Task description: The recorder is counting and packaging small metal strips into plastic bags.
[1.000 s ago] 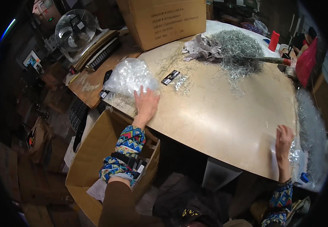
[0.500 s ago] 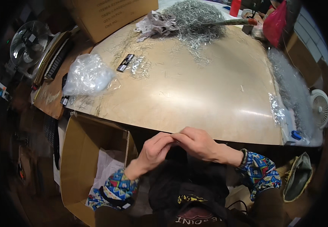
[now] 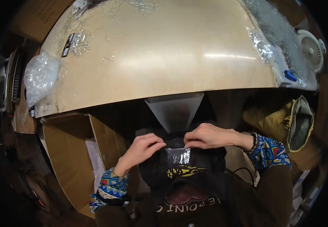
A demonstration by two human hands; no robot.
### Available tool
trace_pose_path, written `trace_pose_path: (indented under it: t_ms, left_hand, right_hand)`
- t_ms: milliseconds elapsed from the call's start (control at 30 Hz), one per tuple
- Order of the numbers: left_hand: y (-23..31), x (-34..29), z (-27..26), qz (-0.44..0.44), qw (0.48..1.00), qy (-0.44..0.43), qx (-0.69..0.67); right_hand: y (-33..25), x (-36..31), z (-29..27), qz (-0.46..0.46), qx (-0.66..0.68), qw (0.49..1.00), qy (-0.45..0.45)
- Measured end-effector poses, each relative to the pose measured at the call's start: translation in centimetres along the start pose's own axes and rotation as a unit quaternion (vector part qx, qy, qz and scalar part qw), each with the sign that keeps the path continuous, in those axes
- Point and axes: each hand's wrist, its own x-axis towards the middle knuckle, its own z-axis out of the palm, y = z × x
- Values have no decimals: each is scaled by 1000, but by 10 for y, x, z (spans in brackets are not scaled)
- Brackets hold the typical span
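Left grip [image 3: 143, 147] and right grip [image 3: 209, 137] pinch clear film [image 3: 179, 155] hanging just below — likely light, limp, slippery; best held by its top corners.

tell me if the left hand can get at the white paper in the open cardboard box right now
Probably yes: the cardboard box is open-topped and close to the left hand, though one side wall stands between hand and white paper, and the fingers appear to pinch a clear plastic film.

The clear plastic film [image 3: 179, 156] is glossy, the tabletop [image 3: 164, 56] smooth and shiny, the cardboard box [image 3: 67, 147] matt.
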Motion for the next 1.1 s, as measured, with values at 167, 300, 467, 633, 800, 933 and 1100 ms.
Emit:
trace_pose_path:
  t_ms: [167, 300, 467, 633, 800, 933, 1100]
  left_hand:
    - [-20, 10, 29, 123, 974, 134, 133]
    - [-33, 6, 43, -60, 988, 138, -43]
    - [-50, 3, 56, -91, 877, 160, -444]
    - [-43, 13, 47, -87, 834, 174, -516]
    - [-42, 21, 48, -112, 837, 180, -504]
    - [-59, 16, 53, -105, 809, 187, -548]
    - [-15, 22, 39, -157, 822, 186, -515]
  right_hand:
    - [37, -6, 34, 34, -121, 984, 127]
    - [40, -16, 30, 15, -160, 976, 146]
    - [0, -4, -36, -8, -13, 997, -74]
    - [-37, 84, -148, -9, -291, 920, 262]
    - [35, 203, -258, -140, -453, 683, 555]
    - [57, 190, -300, -42, -439, 803, 401]
    - [115, 121, -368, 106, -416, 695, 576]
